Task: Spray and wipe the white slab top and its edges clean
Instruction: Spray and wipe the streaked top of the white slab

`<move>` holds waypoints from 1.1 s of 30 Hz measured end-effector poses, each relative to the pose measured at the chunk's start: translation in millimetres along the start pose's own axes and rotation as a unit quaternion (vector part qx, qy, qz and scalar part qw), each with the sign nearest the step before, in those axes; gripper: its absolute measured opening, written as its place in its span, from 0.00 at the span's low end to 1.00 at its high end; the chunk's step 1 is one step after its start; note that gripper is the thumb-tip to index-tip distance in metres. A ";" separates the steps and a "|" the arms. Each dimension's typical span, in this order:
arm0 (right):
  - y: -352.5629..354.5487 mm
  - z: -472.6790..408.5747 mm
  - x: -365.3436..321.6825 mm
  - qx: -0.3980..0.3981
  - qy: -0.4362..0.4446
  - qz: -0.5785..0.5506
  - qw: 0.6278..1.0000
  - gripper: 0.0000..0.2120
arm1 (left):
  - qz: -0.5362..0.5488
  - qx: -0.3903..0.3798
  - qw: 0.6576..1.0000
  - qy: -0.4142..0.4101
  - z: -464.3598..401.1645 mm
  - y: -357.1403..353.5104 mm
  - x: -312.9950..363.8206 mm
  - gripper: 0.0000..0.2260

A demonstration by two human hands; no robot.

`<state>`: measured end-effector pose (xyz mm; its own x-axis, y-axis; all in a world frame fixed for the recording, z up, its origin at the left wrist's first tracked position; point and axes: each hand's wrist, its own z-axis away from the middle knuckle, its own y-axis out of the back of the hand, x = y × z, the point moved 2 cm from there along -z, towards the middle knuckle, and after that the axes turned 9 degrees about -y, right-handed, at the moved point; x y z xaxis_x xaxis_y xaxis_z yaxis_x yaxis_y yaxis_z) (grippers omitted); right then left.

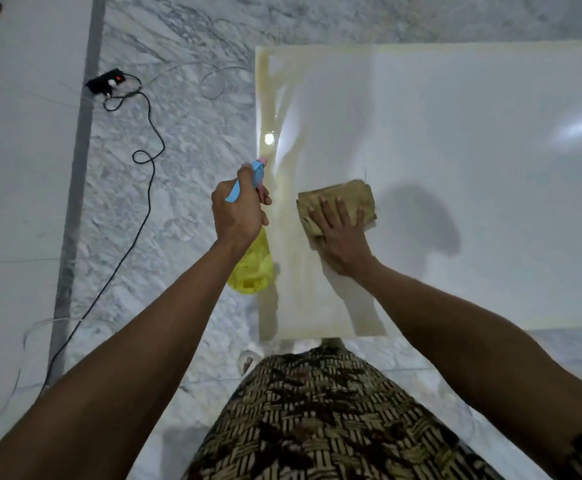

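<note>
Marble floor; glossy white slab, likely slippery. Left hand grips spray bottle by its neck. Right hand, fingers flat, presses soft folded cloth.

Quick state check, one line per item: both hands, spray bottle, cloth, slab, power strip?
left hand: grips spray bottle
right hand: flat, pressing cloth
spray bottle: yellow, held over slab's left edge
cloth: folded, lying on slab
slab: glossy, streaky along left side
power strip: red light on

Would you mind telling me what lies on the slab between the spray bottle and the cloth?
Nothing: in the head view, only bare, glossy slab separates spray bottle from cloth.
</note>
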<state>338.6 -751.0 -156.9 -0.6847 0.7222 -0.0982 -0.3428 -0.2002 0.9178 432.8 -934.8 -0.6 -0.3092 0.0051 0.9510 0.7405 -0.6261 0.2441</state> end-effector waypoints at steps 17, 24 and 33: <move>45.5 178.8 -84.2 -0.179 -0.144 -0.467 0.854 0.17 | -0.033 -0.054 0.998 -0.029 124.4 76.7 -28.5 0.29; 128.0 111.4 -56.9 0.000 -0.265 -0.510 0.818 0.20 | 0.004 -0.052 0.998 -0.043 88.6 78.6 0.8 0.21; 179.4 -26.2 -29.1 0.119 -0.185 -0.495 0.840 0.18 | -0.004 -0.047 0.999 -0.020 -17.2 58.9 17.6 0.22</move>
<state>280.2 -825.2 0.6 0.1231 0.6219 -0.7734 -0.4579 0.7270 0.5117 460.6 -985.0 27.2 -0.2902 0.0401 0.9561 0.6783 -0.6961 0.2351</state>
